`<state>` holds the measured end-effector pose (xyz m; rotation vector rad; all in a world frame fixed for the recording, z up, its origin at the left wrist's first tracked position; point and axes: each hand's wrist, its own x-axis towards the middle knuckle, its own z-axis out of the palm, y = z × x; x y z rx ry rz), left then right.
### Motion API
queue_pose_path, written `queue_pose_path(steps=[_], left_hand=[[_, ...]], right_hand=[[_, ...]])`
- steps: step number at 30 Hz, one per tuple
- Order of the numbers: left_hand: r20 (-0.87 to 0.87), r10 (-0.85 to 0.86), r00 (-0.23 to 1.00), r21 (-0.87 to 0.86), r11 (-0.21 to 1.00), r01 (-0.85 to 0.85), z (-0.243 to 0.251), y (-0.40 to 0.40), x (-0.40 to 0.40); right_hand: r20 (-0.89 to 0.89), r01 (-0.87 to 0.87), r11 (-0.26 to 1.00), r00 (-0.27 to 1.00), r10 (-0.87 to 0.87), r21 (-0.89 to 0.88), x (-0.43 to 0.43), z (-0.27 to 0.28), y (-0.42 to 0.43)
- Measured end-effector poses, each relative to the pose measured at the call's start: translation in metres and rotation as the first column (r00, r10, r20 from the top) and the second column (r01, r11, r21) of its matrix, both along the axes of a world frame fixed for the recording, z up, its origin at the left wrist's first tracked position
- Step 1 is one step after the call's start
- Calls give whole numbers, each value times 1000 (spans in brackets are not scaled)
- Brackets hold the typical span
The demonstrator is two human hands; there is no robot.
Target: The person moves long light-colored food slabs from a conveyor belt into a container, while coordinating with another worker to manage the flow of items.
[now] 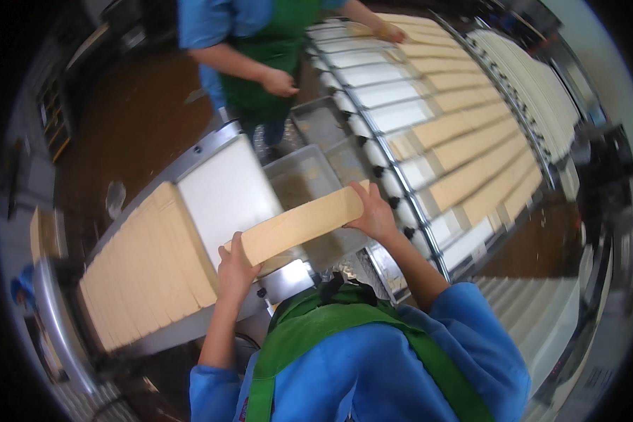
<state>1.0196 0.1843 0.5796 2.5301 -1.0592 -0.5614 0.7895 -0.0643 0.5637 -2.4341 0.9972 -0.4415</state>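
Observation:
My left hand (236, 269) and my right hand (373, 213) grip the two ends of a long pale-yellow strip or stack of sheets (303, 219), probably dough, which is held tilted in front of me, its right end higher. Beyond its left end, a large row of similar upright pale sheets (147, 269) stands packed together on a metal-framed feed table with a white surface (224, 184). Grey plastic bins (300, 171) lie below and behind the held piece. To the right, similar flat pieces (469, 179) lie in rows on a slatted conveyor (401, 158).
A co-worker in a green apron (269, 47) stands across from me, one hand reaching over the conveyor's far part. A metal rail (358, 108) with black knobs edges the conveyor. A curved metal guard (63, 327) is at the far left, and a pale ridged surface (527, 311) at lower right.

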Motion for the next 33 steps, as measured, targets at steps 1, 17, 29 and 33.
queue_pose_path(steps=[1,17,29,33], left_hand=[[-41,-10,999,-7,1000,10,18,-12,-18],[-633,-535,559,-337,841,424,35,-68,-263],[-451,-585,674,-418,806,420,-7,-131,-364],[-516,-570,639,-432,817,381,-3,-174,-396]], right_hand=[[-7,37,999,999,-37,13,-22,20,-2],[-90,607,742,787,-610,285,-366,-7,-61],[-154,693,721,712,-685,-4,-414,-15,-145],[-22,762,548,577,-817,-346,-429,-30,-153]])
